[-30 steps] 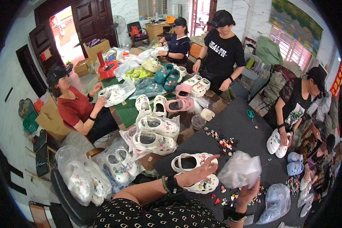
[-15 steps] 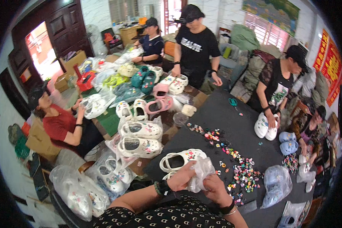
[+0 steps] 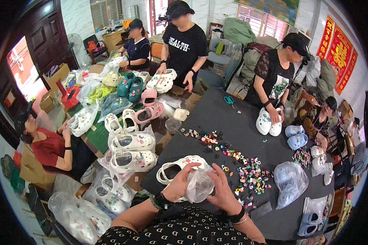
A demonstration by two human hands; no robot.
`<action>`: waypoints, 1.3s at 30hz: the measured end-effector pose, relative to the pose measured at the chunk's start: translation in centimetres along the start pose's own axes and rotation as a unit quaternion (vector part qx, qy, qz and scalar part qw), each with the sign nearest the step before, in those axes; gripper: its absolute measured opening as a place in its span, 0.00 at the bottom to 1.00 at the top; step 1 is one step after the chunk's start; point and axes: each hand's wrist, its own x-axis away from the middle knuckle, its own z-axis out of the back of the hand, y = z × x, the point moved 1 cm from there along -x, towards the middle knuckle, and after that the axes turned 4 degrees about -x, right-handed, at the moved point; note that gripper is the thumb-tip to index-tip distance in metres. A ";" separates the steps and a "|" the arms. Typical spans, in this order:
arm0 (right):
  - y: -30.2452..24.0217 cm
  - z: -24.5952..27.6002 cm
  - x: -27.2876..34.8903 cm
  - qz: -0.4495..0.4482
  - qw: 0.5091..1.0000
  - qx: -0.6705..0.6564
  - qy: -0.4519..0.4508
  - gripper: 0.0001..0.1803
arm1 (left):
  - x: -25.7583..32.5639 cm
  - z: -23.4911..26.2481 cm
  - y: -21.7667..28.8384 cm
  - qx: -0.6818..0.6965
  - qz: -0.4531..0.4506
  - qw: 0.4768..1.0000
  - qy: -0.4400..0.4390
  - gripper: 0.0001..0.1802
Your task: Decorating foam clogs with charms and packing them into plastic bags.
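Note:
I hold a clear plastic bag [image 3: 200, 187] between both hands, its mouth spread into a round opening. My left hand [image 3: 179, 184] grips the bag's left side, with the fingers curled over its edge. My right hand [image 3: 225, 194] has the thumb and fingers at the bag's right side. Just beyond and partly behind my left hand, a white clog [image 3: 198, 160] with charms lies on the dark tabletop; my hands and the bag cover part of the pair. To the right of the bag lie many small colourful shoe charms [image 3: 251, 174].
Bagged white clogs [image 3: 133, 159] are stacked on my left, with more in bags [image 3: 77, 214] below. Blue clogs in a bag [image 3: 289, 181] lie on the right. Teal scissors [image 3: 229, 100] are farther off. A co-worker [image 3: 276, 77] across the table handles white clogs [image 3: 270, 122]; several others work around.
The bag was bunched up between my hands; now it is spread open into a rounded shape. My right hand's fingers have lifted and spread. The whole view has shifted.

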 end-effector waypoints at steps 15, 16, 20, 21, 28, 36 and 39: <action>1.9 -0.6 0.7 -0.165 0.967 -0.195 -0.019 0.48 | 0.7 -2.0 2.3 -0.429 -0.167 0.888 0.003 0.40; 2.3 -0.8 0.6 -0.201 0.964 -0.172 -0.009 0.41 | 0.7 -2.0 2.2 -0.417 -0.171 0.892 0.006 0.41; 3.4 -0.4 1.0 -0.172 0.953 -0.227 0.105 0.25 | 0.7 -2.2 2.1 -0.393 -0.194 0.898 0.037 0.40; 3.5 -0.1 1.0 -0.176 0.949 -0.230 0.128 0.24 | 0.6 -2.0 2.4 -0.384 -0.211 0.898 0.029 0.41; 5.0 1.0 0.7 -0.116 0.937 -0.205 0.259 0.19 | 0.7 -2.0 0.3 -0.454 -0.229 0.859 -0.055 0.48; 1.3 -0.9 -1.2 0.098 0.948 0.076 0.294 0.16 | -1.6 -3.4 -5.4 -0.323 -0.129 0.935 0.061 0.45; 0.8 -1.6 -1.5 0.048 0.972 0.088 0.214 0.17 | -0.9 -2.4 -0.6 -0.140 -0.029 0.989 0.044 0.39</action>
